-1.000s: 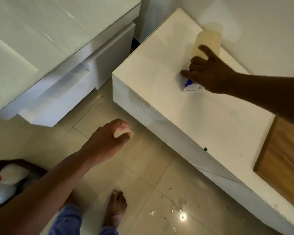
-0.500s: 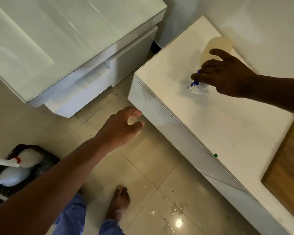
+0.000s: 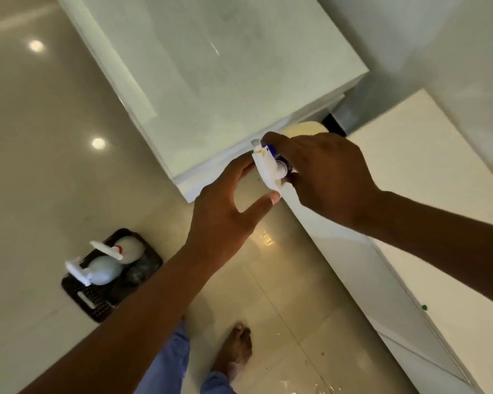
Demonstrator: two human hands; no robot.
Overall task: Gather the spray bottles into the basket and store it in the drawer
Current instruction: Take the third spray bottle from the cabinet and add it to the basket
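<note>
Now the pale yellowish spray bottle with the white trigger head and blue collar (image 3: 271,166) is up in the air between the two white units, clear of any surface, its body mostly hidden behind the fingers. The right hand (image 3: 325,172) is wrapped around its neck and shoulder, gripping it, while the left hand (image 3: 225,211) reaches in open, thumb and fingers spread in a cup, thumb tip right at the trigger head — whether it actually touches is hard to call. This looks like a hand-over mid-gather: two white spray bottles, one with a red collar (image 3: 125,250) and one plain (image 3: 100,270), already lie in the dark woven basket (image 3: 97,305) on the glossy beige tiled floor (image 3: 40,180), well apart from the hands. Next, one would judge, the left hand needs a firm hold before the right lets go, then the bottle travels down and left into the basket's free space. The drawer step isn't reached yet.
</note>
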